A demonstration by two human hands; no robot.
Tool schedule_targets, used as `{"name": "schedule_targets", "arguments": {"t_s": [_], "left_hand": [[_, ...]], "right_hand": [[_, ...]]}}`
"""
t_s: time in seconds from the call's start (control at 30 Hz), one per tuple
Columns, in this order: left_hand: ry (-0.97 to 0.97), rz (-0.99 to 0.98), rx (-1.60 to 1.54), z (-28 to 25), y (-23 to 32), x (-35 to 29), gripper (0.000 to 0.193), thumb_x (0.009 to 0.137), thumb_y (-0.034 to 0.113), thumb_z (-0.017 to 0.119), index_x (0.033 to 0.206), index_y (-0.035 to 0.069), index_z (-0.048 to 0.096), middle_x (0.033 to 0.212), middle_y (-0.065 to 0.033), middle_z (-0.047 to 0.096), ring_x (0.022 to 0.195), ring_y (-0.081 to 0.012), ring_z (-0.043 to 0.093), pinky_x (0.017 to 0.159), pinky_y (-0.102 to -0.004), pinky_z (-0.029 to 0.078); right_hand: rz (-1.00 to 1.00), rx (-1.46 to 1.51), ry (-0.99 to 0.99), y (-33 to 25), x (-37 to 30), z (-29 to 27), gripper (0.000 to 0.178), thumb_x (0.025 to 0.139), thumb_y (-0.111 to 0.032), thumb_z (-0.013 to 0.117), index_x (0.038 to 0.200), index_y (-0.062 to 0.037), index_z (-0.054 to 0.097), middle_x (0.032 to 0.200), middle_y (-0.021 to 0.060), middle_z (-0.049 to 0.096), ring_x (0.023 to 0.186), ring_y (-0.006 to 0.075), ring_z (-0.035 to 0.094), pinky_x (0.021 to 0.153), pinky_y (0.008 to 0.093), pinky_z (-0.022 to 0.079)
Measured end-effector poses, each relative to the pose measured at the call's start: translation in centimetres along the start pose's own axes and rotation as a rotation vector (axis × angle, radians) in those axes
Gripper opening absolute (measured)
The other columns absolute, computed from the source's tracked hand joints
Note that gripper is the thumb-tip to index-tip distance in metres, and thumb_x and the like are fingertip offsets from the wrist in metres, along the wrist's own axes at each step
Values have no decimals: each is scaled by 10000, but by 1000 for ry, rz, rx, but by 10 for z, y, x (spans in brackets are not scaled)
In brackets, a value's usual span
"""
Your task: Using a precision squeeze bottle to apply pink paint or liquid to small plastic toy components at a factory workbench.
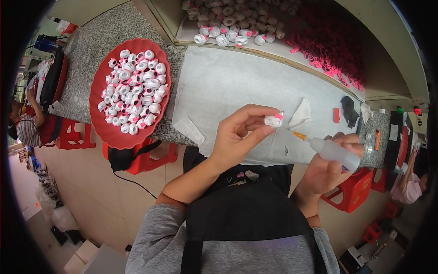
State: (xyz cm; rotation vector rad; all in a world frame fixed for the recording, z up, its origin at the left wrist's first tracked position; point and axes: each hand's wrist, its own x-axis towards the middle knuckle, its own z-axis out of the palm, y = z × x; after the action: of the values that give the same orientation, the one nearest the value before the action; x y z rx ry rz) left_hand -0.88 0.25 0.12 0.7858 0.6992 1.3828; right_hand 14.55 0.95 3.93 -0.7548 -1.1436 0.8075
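Note:
Between the thumb and fingers of my left hand [242,134] is a small white figurine head [273,120] with a pink piece on top. My right hand [326,169] is closed round a translucent squeeze bottle [335,154]. The bottle has an orange needle tip [299,135], which points left toward the figurine head; I cannot tell whether its thin needle touches it. Both hands are above the near part of a white sheet [228,82] on the worktable.
A red scalloped tray [98,116] piled with white-and-pink heads stands at the left. On the back shelf lie more white heads [232,34] and many pink pieces [328,61]. Crumpled tissue [302,113], a red block [336,115] and a dark cloth [350,111] lie at the right. People sit at both sides.

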Motion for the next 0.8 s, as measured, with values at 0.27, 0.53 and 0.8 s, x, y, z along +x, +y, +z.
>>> {"name": "schedule_targets", "arguments": {"t_s": [0.27, 0.53, 0.8], "left_hand": [[-92, 195, 218, -2, -2, 0, 281, 699, -90, 499, 975, -37, 488, 1009, -135, 449, 921, -175, 468, 771, -274, 403], [-53, 167, 107, 5, -3, 0, 328, 692, -103, 502, 1009, -35, 448, 997, -127, 447, 915, -171, 469, 772, -274, 406], [-78, 108, 65, 6, -1, -1, 398, 704, -100, 493, 1074, -23, 369, 976, -121, 451, 906, -150, 466, 759, -255, 411]], "right_hand": [[-157, -197, -124, -6, -8, 1, 368, 645, -270, 637, 825, -57, 397, 727, 57, 368, 555, 109, 382, 486, 199, 344], [-241, -248, -176, -3, -10, -2, 396, 628, -297, 663, 818, -73, 396, 713, 48, 386, 533, 88, 388, 442, 186, 344], [-216, -148, -277, -6, -8, -7, 429, 537, -116, 742, 836, -49, 441, 793, 72, 445, 593, 136, 490, 488, 235, 434]]}}
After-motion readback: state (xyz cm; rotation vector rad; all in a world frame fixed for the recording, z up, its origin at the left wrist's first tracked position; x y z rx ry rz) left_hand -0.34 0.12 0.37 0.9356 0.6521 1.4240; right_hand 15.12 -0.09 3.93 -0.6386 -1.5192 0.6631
